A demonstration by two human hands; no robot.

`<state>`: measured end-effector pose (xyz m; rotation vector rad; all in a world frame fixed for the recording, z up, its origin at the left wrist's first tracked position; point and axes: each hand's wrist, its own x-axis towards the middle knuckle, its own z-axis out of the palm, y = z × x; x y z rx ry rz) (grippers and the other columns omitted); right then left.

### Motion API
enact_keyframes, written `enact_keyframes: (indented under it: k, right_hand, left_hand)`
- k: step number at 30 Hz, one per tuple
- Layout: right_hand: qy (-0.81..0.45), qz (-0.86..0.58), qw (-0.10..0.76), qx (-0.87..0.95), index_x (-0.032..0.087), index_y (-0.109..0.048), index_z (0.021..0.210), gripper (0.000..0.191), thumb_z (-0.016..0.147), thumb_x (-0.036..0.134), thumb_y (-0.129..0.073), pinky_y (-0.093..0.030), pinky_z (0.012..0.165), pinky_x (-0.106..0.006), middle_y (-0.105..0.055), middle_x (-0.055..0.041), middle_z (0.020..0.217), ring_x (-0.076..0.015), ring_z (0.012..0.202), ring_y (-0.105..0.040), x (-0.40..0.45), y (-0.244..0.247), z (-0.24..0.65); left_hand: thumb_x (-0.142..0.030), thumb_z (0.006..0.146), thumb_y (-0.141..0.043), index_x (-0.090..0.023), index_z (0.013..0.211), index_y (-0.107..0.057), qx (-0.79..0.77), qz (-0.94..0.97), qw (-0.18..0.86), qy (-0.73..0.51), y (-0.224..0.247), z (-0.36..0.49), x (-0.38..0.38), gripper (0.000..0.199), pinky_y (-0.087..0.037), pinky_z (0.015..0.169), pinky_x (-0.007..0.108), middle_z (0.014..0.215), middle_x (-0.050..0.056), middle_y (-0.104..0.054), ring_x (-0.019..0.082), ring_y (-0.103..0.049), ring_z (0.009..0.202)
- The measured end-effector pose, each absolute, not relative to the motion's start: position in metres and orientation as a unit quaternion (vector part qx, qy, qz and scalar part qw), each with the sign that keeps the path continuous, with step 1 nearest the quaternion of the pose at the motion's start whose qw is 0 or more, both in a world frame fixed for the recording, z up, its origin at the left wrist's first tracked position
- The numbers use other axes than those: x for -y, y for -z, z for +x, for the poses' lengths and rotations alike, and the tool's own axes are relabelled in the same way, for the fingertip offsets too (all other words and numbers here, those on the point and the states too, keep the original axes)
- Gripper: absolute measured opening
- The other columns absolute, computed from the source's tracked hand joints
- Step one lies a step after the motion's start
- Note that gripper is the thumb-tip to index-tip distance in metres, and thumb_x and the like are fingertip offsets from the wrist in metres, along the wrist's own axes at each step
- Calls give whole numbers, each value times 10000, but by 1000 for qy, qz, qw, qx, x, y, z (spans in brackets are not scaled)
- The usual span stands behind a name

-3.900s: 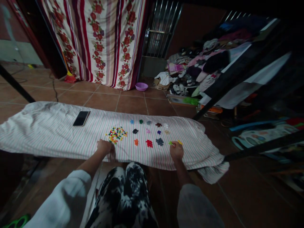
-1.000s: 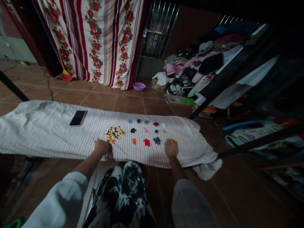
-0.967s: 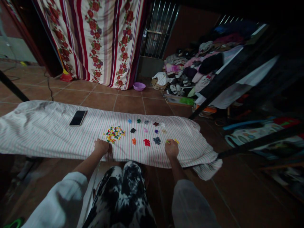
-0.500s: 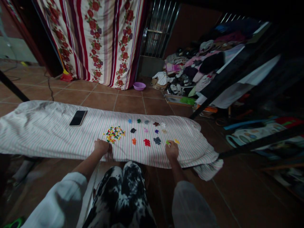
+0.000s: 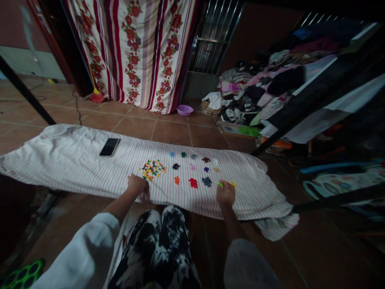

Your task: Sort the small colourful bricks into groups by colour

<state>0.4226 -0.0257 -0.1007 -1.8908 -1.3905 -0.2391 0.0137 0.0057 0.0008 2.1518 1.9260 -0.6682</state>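
My left hand [image 5: 136, 185] rests closed on the striped cloth [image 5: 81, 172], just below a mixed pile of small coloured pieces [image 5: 153, 169]; what its curled fingers hold, if anything, is hidden. My right hand [image 5: 226, 194] has its fingers pressed together at some lime-green pieces [image 5: 221, 184], beside yellow pieces [image 5: 234, 184]. Whether a piece is between those fingertips is too small to see. Sorted by colour, little heaps lie between the hands and beyond: orange [image 5: 177, 180], red [image 5: 193, 183], dark grey [image 5: 207, 182], black [image 5: 176, 166], pink [image 5: 192, 167] and several others.
A phone [image 5: 110, 147] lies on the cloth to the left. Dark metal bars [image 5: 27, 92] slant up at both sides. Beyond are a purple basin [image 5: 185, 110], a flowered curtain [image 5: 132, 52], a broom [image 5: 96, 95] and a heap of clothes [image 5: 252, 88].
The whole view has shifted, so the cloth and both hands appear further right. Both hands stay closed at about the same places on the cloth. The heaps look unchanged.
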Motion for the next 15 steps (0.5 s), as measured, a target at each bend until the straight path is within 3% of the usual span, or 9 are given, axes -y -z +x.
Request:
enact_keyframes:
  k: [7,15]
  right_hand:
    - [-6,-686,400,608,177,-649,936,284,845,314,-417,-466,781,-324,-621,-88,909,-188,788,-566,3,65,345]
    - [-153,-607,315,714,230,-684,950,210,874,247,-488,-461,779,-264,-645,-42,938,-159,841,-604,-23,61,224]
  left_hand:
    - [-229,869,-431,-146,1086,-687,-652,720,82,221,7,13,-8,345,-416,886,440,1160,199,-659,324,-556,1133]
    - [-286,879,-455,-163,1072,-698,-653,721,85,214,9,13,-8,335,-400,893,455,1174,209,-648,344,-538,1152]
